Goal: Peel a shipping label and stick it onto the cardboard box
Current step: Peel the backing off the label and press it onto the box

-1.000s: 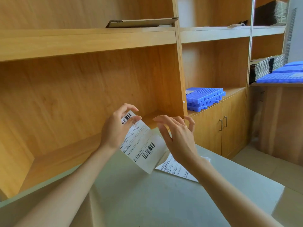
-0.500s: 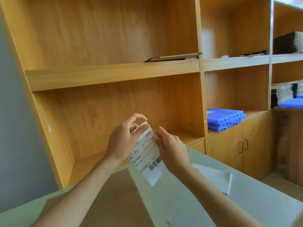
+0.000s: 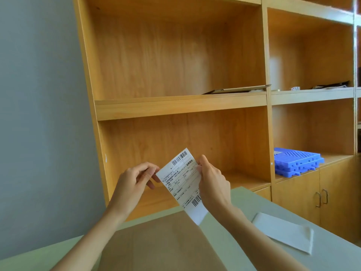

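Where 1 second ago fingers splayed, both hands' grip (image 3: 132, 178) (image 3: 212, 182) now pinched on shipping label (image 3: 182, 178).

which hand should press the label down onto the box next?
Left. The left hand pinches the label edge nearer the cardboard box; the right hand holds the far edge.

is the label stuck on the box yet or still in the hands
Still in the hands: the shipping label is held in the air by left hand and right hand, above the cardboard box.
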